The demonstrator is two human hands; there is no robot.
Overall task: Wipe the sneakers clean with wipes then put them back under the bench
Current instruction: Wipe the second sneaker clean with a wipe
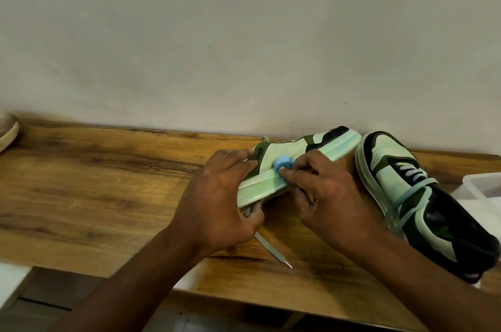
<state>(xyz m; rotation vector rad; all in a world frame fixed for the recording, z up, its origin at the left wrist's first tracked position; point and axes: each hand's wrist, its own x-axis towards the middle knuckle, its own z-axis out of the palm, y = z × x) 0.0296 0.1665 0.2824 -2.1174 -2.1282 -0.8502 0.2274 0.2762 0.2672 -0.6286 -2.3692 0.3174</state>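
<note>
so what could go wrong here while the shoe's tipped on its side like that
1. The sneaker being wiped is propped on its side, steadied only by the left hand; hard pressure from the right hand could make it slip.
2. Its loose lace trails toward the wooden top's front edge and might snag.
3. The blue wipe is balled small, so it may just smear dirt along the sole.
</note>
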